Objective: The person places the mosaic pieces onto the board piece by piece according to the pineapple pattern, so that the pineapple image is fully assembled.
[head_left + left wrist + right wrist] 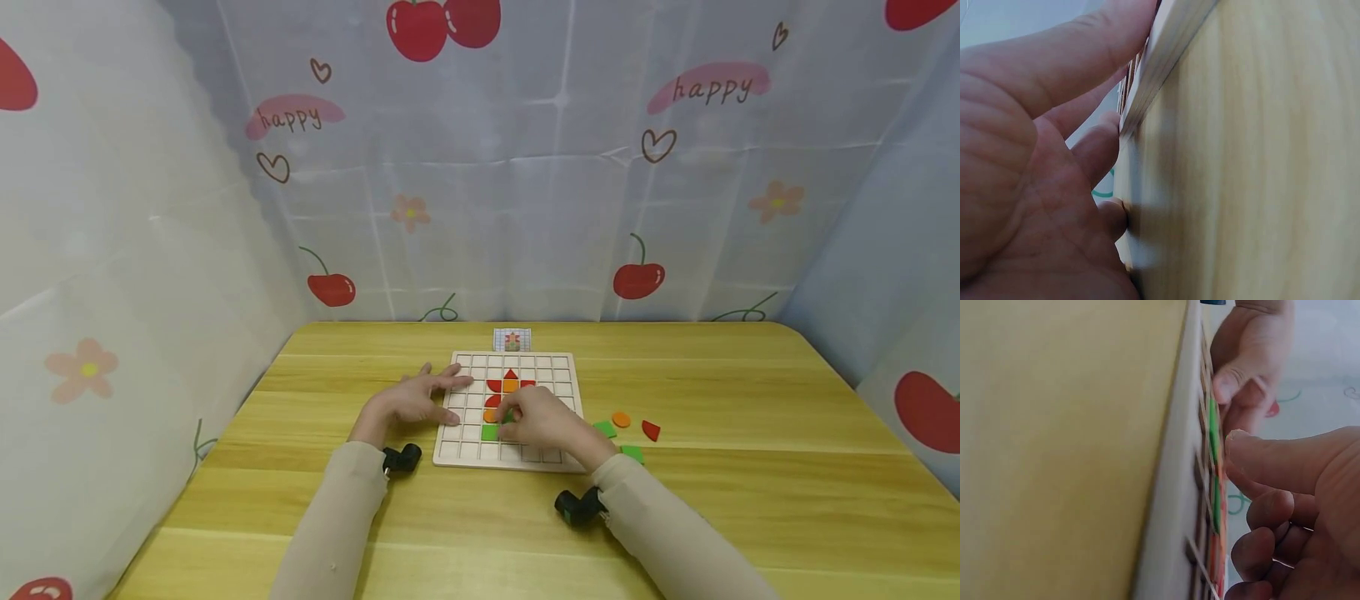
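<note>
A pale wooden grid board (468,451) lies on the table, bearing red, orange and green pieces near its middle. My left hand (408,400) rests over its left edge with fingers spread; in the left wrist view the thumb (1085,53) lies along the board's side (1163,53). Over the middle of the board, my right hand (542,418) has curled fingers and pinches a small green piece (508,415), largely covered by the fingertips. A green square (490,432) sits in a cell just left of it. Above are an orange square (511,386) and a red triangle (511,374).
Right of the board lie loose pieces: green squares (632,454), an orange disc (621,420) and a red quarter-circle (651,431). A small printed pattern card (512,339) lies behind the board. A cherry-print curtain (480,242) hangs beyond the wooden table (465,533).
</note>
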{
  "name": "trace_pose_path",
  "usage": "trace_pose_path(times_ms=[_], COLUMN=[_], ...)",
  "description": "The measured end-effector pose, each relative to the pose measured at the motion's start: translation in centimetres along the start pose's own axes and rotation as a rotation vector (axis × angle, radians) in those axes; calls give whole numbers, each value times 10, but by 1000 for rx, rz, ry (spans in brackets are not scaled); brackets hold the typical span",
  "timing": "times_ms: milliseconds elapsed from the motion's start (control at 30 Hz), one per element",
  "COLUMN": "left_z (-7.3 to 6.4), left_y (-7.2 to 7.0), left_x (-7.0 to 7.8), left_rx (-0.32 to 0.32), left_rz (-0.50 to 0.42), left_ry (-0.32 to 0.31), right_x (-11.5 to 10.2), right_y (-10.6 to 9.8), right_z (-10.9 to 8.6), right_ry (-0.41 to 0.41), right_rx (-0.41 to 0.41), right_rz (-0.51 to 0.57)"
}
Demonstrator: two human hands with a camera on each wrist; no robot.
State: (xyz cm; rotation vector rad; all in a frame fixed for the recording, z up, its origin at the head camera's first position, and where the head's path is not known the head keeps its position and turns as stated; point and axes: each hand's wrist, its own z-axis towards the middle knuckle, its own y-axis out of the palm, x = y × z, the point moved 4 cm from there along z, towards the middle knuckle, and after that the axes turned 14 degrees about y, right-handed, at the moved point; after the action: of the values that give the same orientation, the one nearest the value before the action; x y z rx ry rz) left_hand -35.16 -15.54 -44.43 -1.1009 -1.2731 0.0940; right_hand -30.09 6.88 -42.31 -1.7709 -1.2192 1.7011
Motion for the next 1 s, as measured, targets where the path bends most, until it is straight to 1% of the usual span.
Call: trace_pose_path(times_ms=[100,167,300,367,433,500,633,867,1000], left_z=[0,0,0,0,0,0,0,0,0], left_y=[0,0,0,0,0,0,1,1,1], left_x=[0,-1,-1,-1,0,0,-1,-2,-2], left_rx=[-1,0,1,4,4,5,1,4,3], left_rz=[4,6,3,-3,-7,-11,-9,-2,-1], left_ry=[1,-3,-10,-10,-7,-7,-4,14,11], right_x=[4,10,23,31,39,50,72,99,116], right_y=[-12,-21,-39,-49,-59,-69,-84,-101,-108], right_z=[0,1,0,-2,-3,-5,-5,-10,-15], right_ry=[-9,-34,-95,-109,-120,-106,-72,-80,-58], right_rx=[-8,-19,-100,-147,-176,-189,-189,-204,-213], right_rz=[6,13,55,76,89,98,97,130,166])
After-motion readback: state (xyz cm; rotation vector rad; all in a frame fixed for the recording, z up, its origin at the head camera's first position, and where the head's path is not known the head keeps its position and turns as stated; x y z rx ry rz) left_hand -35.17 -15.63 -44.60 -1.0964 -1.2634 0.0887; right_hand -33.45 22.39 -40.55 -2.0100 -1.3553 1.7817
